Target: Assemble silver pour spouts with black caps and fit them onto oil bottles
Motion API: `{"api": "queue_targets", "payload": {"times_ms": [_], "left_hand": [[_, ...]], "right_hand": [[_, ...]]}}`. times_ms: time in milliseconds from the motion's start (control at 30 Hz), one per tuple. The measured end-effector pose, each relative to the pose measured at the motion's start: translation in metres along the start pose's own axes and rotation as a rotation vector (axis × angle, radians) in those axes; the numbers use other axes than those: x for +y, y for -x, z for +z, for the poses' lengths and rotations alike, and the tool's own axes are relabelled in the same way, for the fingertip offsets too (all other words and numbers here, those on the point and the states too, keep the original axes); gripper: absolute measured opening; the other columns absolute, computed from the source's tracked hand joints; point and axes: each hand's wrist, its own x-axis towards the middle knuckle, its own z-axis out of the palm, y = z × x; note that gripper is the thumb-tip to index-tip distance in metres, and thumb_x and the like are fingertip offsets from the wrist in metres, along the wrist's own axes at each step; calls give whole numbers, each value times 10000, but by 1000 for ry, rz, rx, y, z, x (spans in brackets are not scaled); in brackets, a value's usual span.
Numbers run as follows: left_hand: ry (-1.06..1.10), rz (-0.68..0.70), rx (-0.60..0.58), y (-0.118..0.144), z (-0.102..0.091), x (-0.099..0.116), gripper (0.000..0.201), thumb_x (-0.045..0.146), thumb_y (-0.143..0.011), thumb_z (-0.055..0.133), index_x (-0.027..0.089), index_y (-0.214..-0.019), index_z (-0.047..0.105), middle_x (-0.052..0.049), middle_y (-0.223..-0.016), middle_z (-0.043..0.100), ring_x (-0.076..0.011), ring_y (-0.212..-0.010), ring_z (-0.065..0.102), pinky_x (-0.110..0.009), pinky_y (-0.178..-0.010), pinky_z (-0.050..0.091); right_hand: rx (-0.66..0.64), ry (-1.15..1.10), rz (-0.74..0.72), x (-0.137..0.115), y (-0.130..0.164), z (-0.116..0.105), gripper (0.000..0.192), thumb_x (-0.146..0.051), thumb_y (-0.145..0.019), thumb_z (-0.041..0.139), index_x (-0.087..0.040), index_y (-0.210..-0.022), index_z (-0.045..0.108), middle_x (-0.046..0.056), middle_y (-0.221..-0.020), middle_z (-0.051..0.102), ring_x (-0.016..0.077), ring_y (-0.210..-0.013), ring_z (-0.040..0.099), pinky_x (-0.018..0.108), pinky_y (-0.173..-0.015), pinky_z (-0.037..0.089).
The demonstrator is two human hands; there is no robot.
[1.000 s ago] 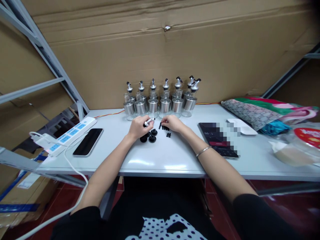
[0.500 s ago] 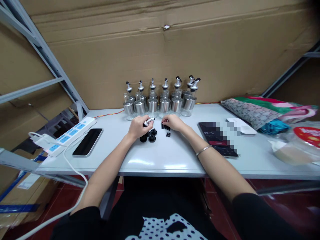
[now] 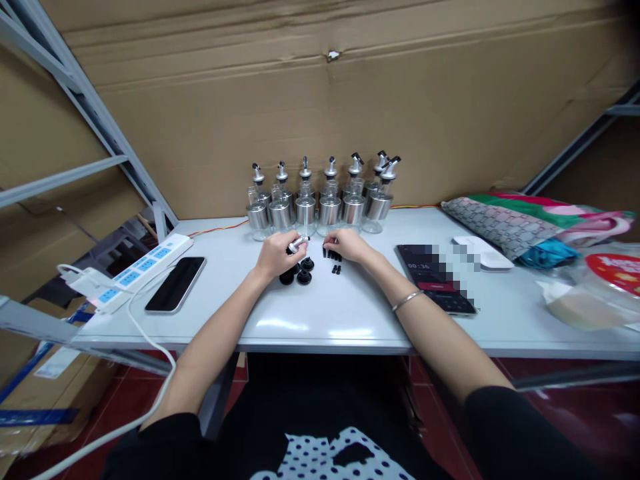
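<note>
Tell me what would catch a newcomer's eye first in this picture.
Most striking is the row of glass bottles with metal pourers, lined up at the back of the white table against the cardboard wall. Just in front, the left hand holds a silver pourer spout while the right hand rests on small black parts. A dark phone lies to the left.

white power strip (image 3: 134, 269) with cable at table's left edge, dark phone (image 3: 176, 284) just beside it, tablet with lit screen (image 3: 436, 278) right of centre, white flat device (image 3: 483, 253) near it, folded patterned cloths (image 3: 530, 223) far right, cardboard wall (image 3: 320, 100) behind
</note>
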Motion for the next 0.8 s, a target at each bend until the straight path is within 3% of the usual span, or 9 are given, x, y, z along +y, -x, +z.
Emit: {"api": "queue_targets", "payload": {"times_ms": [333,433,567,667,800], "left_hand": [[-6,-3,-2,0,-1,1,196,285,-798,496,196,-627,461,21,-551,490,-121,-533,437,-239,-553,333],[1,0,7,0,-1,0,197,280,-799,501,195,-625,463,20,-549,495,-120,-527,440,-236,-547,332],[-2,-15,1,0,1,-1,214,292,-797,511,193,-615,460,19,-545,501,-117,-518,445,-232,-543,335],[5,-33,2,0,1,-1,218,317,-795,522,192,-627,463,19,-546,506,-115,-518,453,-225,-533,335],[30,-56,-2,0,1,-1,228,351,-804,522,190,-650,474,19,-553,517,-111,-515,461,-216,-522,341]], "right_hand": [[7,25,6,-2,1,0,135,-210,-808,583,-162,-830,708,64,-837,694,162,-749,594,239,-674,396],[89,-7,-3,-4,2,-3,144,-221,-805,583,-146,-824,705,94,-887,678,188,-826,585,269,-732,409],[211,-407,-34,-18,5,-13,203,-317,-805,583,-139,-812,681,83,-876,669,177,-843,574,286,-761,430],[102,-817,-87,-34,10,-21,309,-432,-796,558,-139,-802,655,44,-764,660,135,-724,568,249,-639,433],[52,-959,-170,-52,17,-24,281,-417,-743,589,-141,-766,640,17,-684,635,106,-645,543,229,-592,412]]}}
